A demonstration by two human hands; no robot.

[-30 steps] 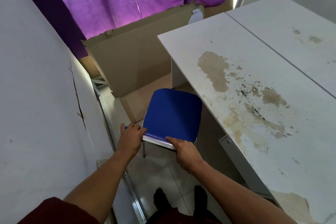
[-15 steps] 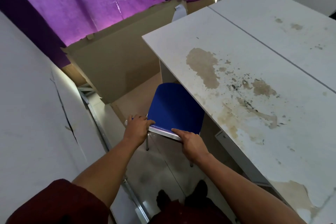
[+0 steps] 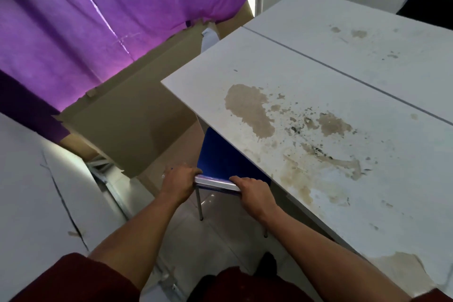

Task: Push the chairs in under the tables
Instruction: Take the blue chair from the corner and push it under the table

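Nearest the camera, dark red sleeves (image 3: 73, 279) and two bare forearms are reaching forward over a pale tiled floor (image 3: 220, 240). Just beyond them, the left hand (image 3: 179, 182) is curling its fingers (image 3: 190, 171) over the left corner of the blue chair (image 3: 220, 157), clamped on its near edge, while the right hand (image 3: 255, 193) is pressing on the right part of that same pale edge, fingers together and wrapped around it. Compared with a second ago, when the whole blue panel was lying clear of the tabletop, the chair is now sitting partly beneath the stained white table (image 3: 318, 154), whose left edge is covering the right and far portions of the blue surface; the push is plainly advancing, though by my judgement a little more travel is still needed before the near edge is tucked under. Two thin metal legs are showing below the hands. Left of the chair, a large brown cardboard sheet (image 3: 127, 125) is leaning close by, and a cracked white wall (image 3: 36, 191) is hemming in the passage. Farther off, a purple curtain (image 3: 110, 7) is hanging across the back, a second white table (image 3: 367, 32) is abutting the first, and a black chair (image 3: 429, 5) is standing at the far right corner.
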